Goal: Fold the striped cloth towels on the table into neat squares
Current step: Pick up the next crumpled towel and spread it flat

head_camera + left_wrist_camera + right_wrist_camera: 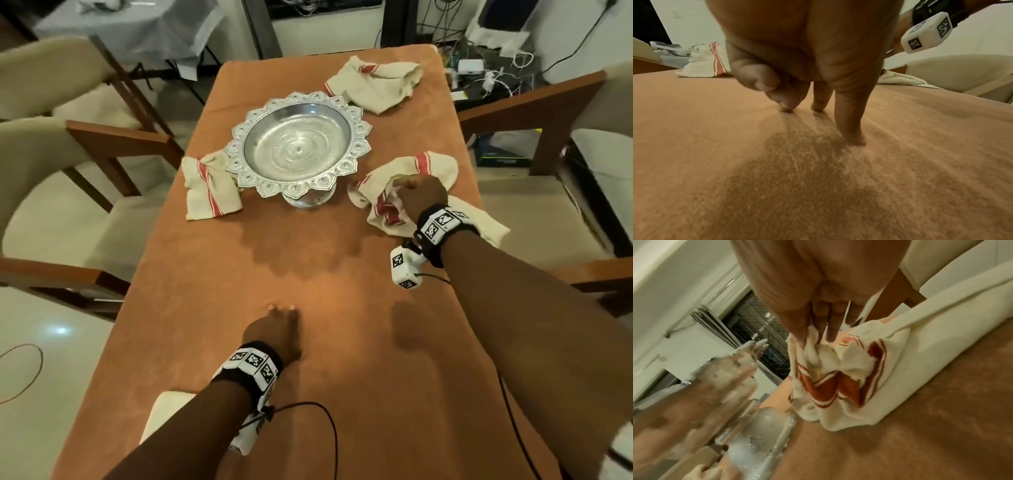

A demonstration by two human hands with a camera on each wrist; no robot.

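The right hand (423, 195) pinches a crumpled cream towel (435, 168) with red woven stripes, thumb and fingers (833, 331) closed on a bunch of soft folds; it lies at the right edge of the table (308, 394), just beside the silver pedestal bowl (298, 147) with its scalloped, embossed rim. The left hand (274, 330) holds nothing, straight fingertips (855, 138) pressing the fuzzy orange table cover. Two more crumpled striped towels lie left of the bowl (210, 188) and at the far side (375, 84).
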